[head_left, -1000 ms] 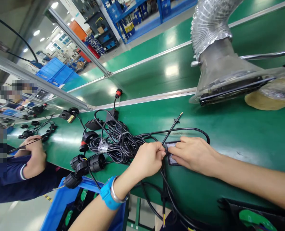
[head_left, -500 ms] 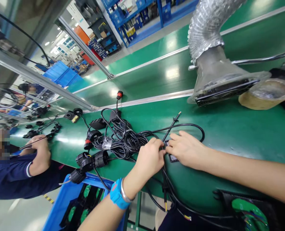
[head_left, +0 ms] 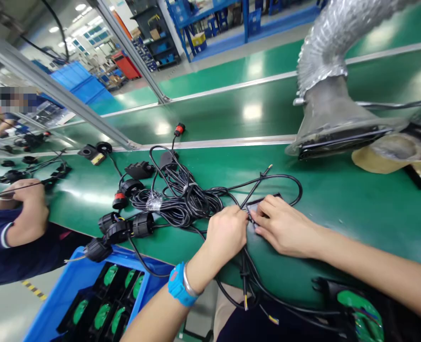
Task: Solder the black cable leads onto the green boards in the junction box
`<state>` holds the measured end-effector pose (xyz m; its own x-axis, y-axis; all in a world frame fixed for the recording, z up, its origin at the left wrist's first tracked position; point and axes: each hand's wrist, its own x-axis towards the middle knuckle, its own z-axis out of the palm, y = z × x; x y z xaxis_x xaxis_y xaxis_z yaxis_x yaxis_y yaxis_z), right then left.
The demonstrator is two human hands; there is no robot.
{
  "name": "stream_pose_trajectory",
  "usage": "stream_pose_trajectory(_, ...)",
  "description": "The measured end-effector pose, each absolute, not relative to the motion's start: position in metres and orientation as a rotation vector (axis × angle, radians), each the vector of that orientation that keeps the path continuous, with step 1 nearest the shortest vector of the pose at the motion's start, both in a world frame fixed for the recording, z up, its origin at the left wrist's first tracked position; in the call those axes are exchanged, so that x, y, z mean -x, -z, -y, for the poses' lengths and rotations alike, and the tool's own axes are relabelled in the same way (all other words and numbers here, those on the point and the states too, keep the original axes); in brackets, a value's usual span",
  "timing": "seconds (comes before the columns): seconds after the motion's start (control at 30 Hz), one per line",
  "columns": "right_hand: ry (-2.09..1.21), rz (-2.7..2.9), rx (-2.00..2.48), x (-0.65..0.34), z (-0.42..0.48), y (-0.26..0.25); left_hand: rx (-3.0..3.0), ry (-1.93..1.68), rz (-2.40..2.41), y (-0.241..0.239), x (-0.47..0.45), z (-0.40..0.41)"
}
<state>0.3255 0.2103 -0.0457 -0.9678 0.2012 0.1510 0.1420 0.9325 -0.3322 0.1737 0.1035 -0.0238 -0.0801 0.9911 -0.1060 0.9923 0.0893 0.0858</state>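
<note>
My left hand (head_left: 228,230) is closed at the bench's front, its fingers curled round black cable whose ends hang down below it. My right hand (head_left: 285,227) meets it from the right, fingertips bent and closed on a small flat black-edged piece (head_left: 252,219), mostly covered by the fingers. A coiled bundle of black cable (head_left: 185,199) lies just left of both hands. From it a cable loop (head_left: 300,190) curves behind my right hand, and a stripped cable end (head_left: 263,175) points away from me. Black round connectors (head_left: 116,231) sit left of my left hand.
A blue crate (head_left: 142,289) with black and green parts stands at the front left. At right hang a silver duct and hood (head_left: 338,118). A black housing with a green board (head_left: 360,308) lies near my right forearm. Another person's arm (head_left: 28,209) works at left.
The view has shifted, with the bench scene sliding left. My right fingers have changed their grip on the flat piece, which has tilted. My left hand stays closed beside it.
</note>
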Motion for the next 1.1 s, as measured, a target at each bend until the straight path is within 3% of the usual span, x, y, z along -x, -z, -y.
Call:
stream_pose_trajectory(0.17,-0.743,2.771,0.209,-0.337,-0.228,0.039,-1.888,0.036,-2.36,0.014,-0.194,-0.112)
stream_pose_trajectory(0.7,-0.645,2.718,0.244,-0.354,-0.236,0.054,-1.864,-0.346,-2.148,0.047,-0.176,-0.099)
stream_pose_trajectory(0.93,-0.642,2.759,0.247,-0.358,-0.237,0.055,-2.141,0.117,-1.913,0.024,-0.163,-0.107)
stream_pose_trajectory(1.1,-0.668,2.684,0.204,-0.356,-0.236,0.054,-1.971,0.188,-2.078,0.008,-0.184,-0.117)
